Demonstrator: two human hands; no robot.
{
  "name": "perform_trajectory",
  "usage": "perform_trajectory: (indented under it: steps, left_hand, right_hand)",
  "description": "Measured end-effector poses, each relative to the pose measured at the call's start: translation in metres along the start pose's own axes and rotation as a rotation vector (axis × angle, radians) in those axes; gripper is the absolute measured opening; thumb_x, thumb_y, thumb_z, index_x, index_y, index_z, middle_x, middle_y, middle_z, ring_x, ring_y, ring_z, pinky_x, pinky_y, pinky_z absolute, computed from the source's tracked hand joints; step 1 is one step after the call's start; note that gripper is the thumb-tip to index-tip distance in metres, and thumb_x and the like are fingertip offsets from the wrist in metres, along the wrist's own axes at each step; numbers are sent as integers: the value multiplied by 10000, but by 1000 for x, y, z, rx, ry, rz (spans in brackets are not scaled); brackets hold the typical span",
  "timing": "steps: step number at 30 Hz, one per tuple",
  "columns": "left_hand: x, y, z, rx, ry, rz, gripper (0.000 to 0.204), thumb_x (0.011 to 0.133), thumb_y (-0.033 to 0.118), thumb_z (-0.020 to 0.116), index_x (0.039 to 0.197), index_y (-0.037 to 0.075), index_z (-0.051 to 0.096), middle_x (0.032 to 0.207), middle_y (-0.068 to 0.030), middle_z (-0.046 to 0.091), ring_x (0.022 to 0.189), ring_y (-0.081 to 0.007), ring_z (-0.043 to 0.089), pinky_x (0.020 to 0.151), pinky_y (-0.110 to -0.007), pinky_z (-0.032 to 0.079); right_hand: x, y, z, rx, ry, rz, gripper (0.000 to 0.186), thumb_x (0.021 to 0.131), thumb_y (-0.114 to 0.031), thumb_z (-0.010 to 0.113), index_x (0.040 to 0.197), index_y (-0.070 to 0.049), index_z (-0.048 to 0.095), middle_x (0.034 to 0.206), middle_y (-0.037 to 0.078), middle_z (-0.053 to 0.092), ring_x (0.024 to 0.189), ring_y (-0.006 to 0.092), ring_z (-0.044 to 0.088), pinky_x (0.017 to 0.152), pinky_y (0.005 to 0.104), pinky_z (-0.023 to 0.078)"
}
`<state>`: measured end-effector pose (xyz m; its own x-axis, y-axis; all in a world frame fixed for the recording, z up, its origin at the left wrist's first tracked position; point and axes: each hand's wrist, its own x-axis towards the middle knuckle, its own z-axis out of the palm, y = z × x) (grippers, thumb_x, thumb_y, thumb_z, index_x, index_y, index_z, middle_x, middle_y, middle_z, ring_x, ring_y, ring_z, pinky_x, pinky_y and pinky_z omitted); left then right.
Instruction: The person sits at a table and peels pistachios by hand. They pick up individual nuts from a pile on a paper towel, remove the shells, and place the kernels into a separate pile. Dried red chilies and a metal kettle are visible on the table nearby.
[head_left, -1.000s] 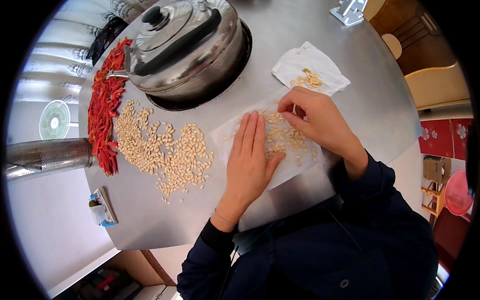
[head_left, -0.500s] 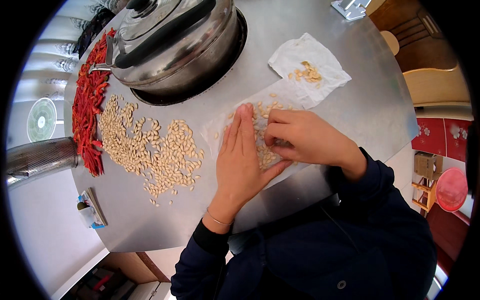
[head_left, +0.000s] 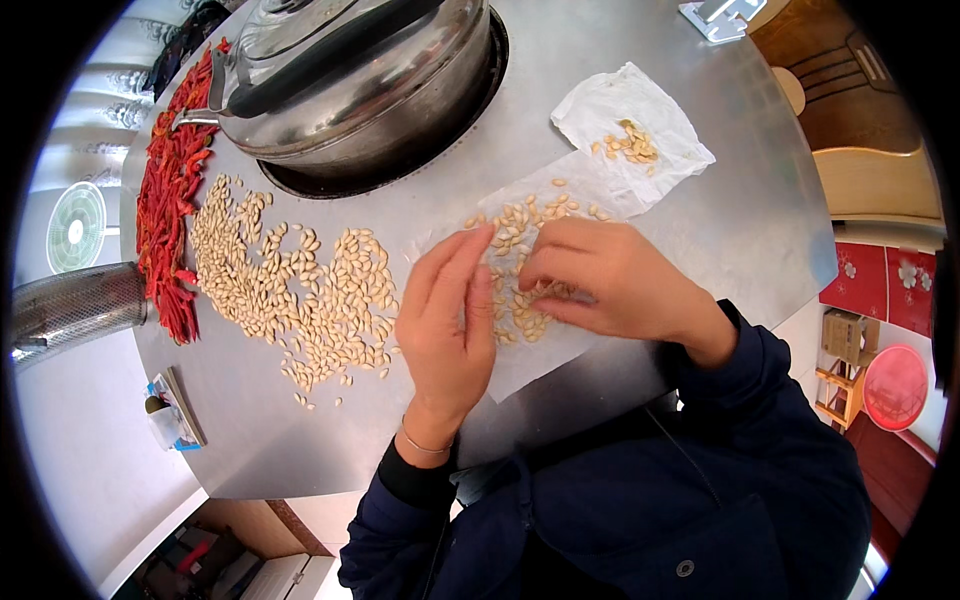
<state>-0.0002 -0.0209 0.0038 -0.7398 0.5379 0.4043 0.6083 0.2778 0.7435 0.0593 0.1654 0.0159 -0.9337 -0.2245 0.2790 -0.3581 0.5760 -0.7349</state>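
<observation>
My left hand (head_left: pixel 448 310) is raised at the left edge of a thin white paper sheet (head_left: pixel 540 370), its fingers lightly bent and the thumb apart from them; nothing shows in it. Over the same sheet my right hand (head_left: pixel 610 275) has its fingers curled in toward the thumb, and whatever the fingertips hold is hidden. Scattered pumpkin seeds (head_left: pixel 520 215) lie on the sheet between and beyond both hands. Behind the right hand, a crumpled white tissue (head_left: pixel 685 150) bears a small heap of yellowish shelled kernels (head_left: pixel 635 145). More pumpkin seeds (head_left: pixel 300 300) spread across the metal table left of my left hand.
A large steel kettle (head_left: pixel 340 130) with a black handle sits in a round dark-rimmed opening of the metal table (head_left: pixel 300 450). Red dried chillies (head_left: pixel 165 220) line the far left edge. A metal stand (head_left: pixel 720 18) stands at the far right, with a wooden chair (head_left: pixel 870 175) beyond.
My left hand has lifted off the sheet, shifted left, and its flat fingers have bent. My right hand stays over the seeds, its fingers still curled. The view has shifted slightly.
</observation>
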Motion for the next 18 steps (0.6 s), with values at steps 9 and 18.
perform_trajectory:
  steps: [9,18]
  left_hand:
    - [-12,3,-8,53,-489,53,1078,680,241,808,1483,-26,140,1473,-196,351,1358,-359,345,1095,-431,293]
    - [-20,8,-5,411,-508,-12,1197,633,532,764,1470,-73,159,1535,-186,245,1445,-302,203,1153,-445,112]
  right_hand:
    - [-7,2,5,-21,-121,-13,281,666,-58,734,901,-76,580,914,74,536,832,286,580,694,379,478]
    - [-4,0,14,-78,-78,-88,239,648,-80,729,831,-86,575,861,58,525,780,267,557,661,353,464]
